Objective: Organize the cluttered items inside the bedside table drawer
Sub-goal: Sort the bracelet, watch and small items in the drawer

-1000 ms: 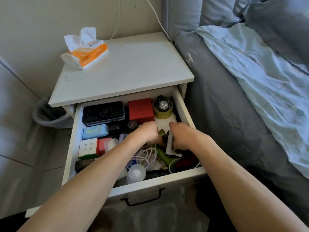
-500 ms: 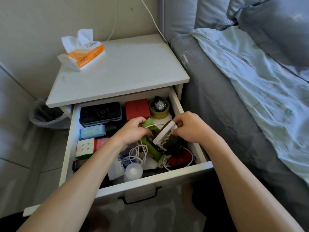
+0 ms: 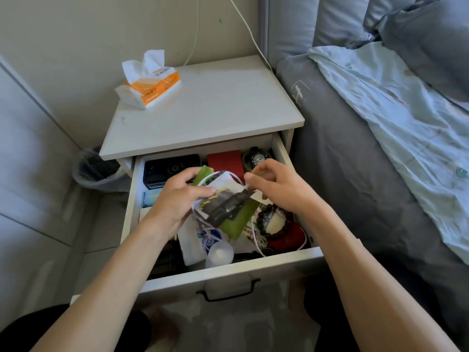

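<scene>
A: How much room is there around the drawer [image 3: 132, 204]?

B: It is pulled well out of the bedside table [image 3: 203, 115]. On its left is bare floor, with a bin [image 3: 94, 171] back by the wall. On its right the grey side of the bed [image 3: 355, 174] runs close along the drawer wall, so that side is tight. Both forearms reach in over the front edge, above the one black handle [image 3: 228, 294].

A: And the hands?

B: The left hand [image 3: 175, 199] has its fingers and thumb curled round a bundle: a green pouch [image 3: 238, 219], a black-and-white packet [image 3: 223, 207] and loops of white cord [image 3: 215, 175], all lifted above the drawer's middle. The right hand [image 3: 276, 189] pinches the packet's white end between thumb and forefinger; its other fingers are loosely bent.

A: What else lies inside, left to right?

B: One black device [image 3: 165, 168] at the back left, with a pale blue pack [image 3: 149, 198] in front of it (mostly hidden by the left hand). Then one red box [image 3: 223, 161] and one wristwatch [image 3: 257, 157] at the back right. Nearer the front: a white pouch with blue print [image 3: 193, 242], one clear round cap [image 3: 219, 254], one dark bead bracelet [image 3: 269, 219] and something red [image 3: 286, 236] beneath it. The front left corner is too dark to tell.

A: On top of the table?

B: One orange and white tissue pack [image 3: 152, 85] at the back left; two cables [image 3: 243, 24] hang down the wall behind.
</scene>
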Motion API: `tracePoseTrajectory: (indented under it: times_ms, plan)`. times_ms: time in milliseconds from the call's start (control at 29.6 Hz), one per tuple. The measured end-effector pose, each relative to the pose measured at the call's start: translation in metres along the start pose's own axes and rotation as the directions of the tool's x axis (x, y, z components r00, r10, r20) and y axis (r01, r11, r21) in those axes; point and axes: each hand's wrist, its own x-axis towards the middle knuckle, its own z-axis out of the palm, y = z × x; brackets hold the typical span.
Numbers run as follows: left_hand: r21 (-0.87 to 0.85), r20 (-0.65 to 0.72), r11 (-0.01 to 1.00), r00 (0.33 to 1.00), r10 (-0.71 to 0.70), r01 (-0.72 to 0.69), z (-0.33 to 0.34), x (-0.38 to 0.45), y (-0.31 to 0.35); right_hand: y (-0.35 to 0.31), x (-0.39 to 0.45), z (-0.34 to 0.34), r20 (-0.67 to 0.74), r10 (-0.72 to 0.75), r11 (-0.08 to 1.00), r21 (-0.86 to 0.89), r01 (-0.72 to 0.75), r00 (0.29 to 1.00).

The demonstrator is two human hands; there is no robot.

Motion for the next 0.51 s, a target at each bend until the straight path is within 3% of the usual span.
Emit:
tracePoseTrajectory:
  times_ms: [169,304,406,507]
  plan:
    - [-0.027,-0.069,0.988,0.986,-0.154,0.152,-0.037,-0.011,-0.009,0.007,-0.003,0.021,0.258,0.104,0.945,-0.328,-0.014,0.961]
    - [-0.031,-0.142,0.989,0.979,-0.147,0.144,-0.058,-0.013,-0.018,-0.004,-0.013,0.054,0.419,0.112,0.911,-0.405,0.075,0.901]
    - [0.165,-0.212,0.983,0.976,-0.047,0.083,-0.076,-0.017,-0.023,-0.019,-0.017,0.078,0.480,0.054,0.913,-0.379,0.151,0.876]
    - [0.435,-0.204,0.900,0.977,0.057,0.038,-0.087,-0.019,-0.025,-0.028,-0.019,0.088,0.425,-0.028,0.879,-0.420,0.225,0.905]
